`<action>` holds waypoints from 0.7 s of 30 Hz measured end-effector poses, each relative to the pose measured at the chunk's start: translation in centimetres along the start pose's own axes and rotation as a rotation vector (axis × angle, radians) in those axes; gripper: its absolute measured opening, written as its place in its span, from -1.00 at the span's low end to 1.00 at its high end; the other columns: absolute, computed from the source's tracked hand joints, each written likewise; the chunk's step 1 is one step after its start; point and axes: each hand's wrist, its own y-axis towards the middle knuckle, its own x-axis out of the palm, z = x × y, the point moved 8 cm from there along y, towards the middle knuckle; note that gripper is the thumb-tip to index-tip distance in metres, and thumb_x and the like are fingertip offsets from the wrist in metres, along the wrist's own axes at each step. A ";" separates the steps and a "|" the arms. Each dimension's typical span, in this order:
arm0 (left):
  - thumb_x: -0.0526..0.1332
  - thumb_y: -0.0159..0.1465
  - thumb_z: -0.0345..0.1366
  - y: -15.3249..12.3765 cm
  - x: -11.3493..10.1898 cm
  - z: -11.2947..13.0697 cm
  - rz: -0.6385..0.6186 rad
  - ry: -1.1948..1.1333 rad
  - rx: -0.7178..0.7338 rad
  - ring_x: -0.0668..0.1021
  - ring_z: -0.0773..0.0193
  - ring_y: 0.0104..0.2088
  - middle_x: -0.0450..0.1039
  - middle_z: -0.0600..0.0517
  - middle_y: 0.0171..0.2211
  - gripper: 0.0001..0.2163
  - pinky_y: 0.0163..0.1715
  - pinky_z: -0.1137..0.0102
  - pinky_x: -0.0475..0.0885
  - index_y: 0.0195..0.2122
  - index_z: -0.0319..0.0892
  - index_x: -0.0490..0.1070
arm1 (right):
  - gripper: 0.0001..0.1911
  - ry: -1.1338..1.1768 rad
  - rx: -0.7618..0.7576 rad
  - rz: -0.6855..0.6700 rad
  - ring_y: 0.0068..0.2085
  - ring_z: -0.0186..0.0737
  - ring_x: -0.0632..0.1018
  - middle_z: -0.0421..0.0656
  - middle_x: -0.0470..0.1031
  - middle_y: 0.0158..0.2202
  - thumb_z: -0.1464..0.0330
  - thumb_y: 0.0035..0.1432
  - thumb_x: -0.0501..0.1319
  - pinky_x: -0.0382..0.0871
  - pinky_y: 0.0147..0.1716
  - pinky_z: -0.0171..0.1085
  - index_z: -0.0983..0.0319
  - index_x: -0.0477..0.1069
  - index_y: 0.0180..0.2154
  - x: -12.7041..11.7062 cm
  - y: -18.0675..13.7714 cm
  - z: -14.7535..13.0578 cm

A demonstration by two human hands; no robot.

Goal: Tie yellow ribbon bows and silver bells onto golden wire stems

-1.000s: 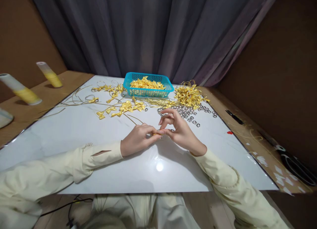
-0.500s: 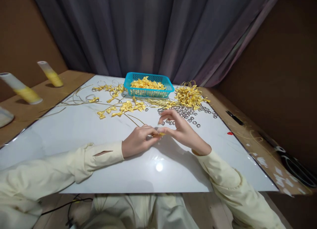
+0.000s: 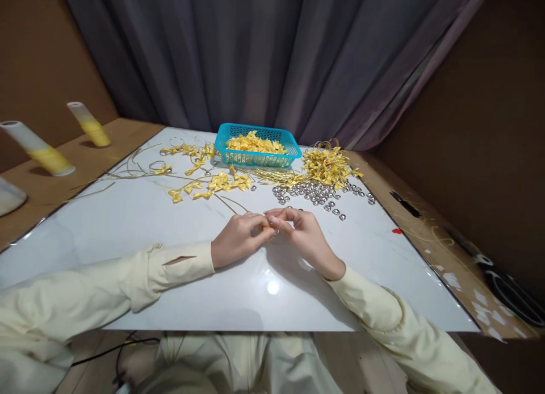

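Note:
Over the middle of the white tabletop my two hands meet, fingertips together. My left hand is closed in a pinch on a small yellow ribbon bow, mostly covered by the fingers. Thumb and fingers of my right hand are closed at the same spot, against the bow; a small shiny bit shows there, too small to name. Just beyond my left hand, gold cord ends stick out over the table. Loose yellow ribbon bows lie farther back.
A blue basket of yellow bows stands at the back. Right of it lie a heap of corded bows and scattered silver beads. Yellow thread spools stand left; black scissors and paper scraps lie right.
My right hand has come down and left, its raised fingers closing with the thumb against my left fingertips. The bow is more covered now. My left hand has barely moved.

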 end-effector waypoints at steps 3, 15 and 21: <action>0.15 0.18 -0.31 0.0 -0.1 -0.1 0.005 -0.009 -0.013 0.48 0.36 -0.52 0.51 0.07 -0.50 -0.84 -0.39 0.50 0.36 -0.50 -0.18 0.44 | -0.77 -0.065 -0.077 0.079 -0.17 -0.13 0.53 0.00 0.56 -0.29 0.33 0.12 0.17 0.33 -0.12 -0.10 0.25 0.32 -0.56 0.0 -0.2 -0.7; 0.14 0.22 -0.26 -0.5 1.5 0.1 -0.138 -0.045 0.009 0.45 0.38 -0.53 0.50 0.03 -0.49 -0.81 -0.47 0.51 0.30 -0.45 -0.22 0.45 | -0.75 -0.016 -0.235 0.286 -0.34 -0.24 0.56 -0.13 0.54 -0.43 0.33 0.19 0.11 0.36 -0.30 -0.22 0.20 0.21 -0.53 -4.0 1.2 -3.3; 0.14 0.23 -0.26 -0.6 1.7 0.3 -0.157 -0.067 0.045 0.44 0.37 -0.52 0.50 0.00 -0.48 -0.81 -0.47 0.49 0.31 -0.44 -0.22 0.46 | -0.63 0.182 -0.443 0.478 -0.53 -0.35 0.53 -0.24 0.39 -0.61 0.49 0.21 0.07 0.35 -0.44 -0.25 0.20 0.12 -0.63 -12.2 4.5 -8.1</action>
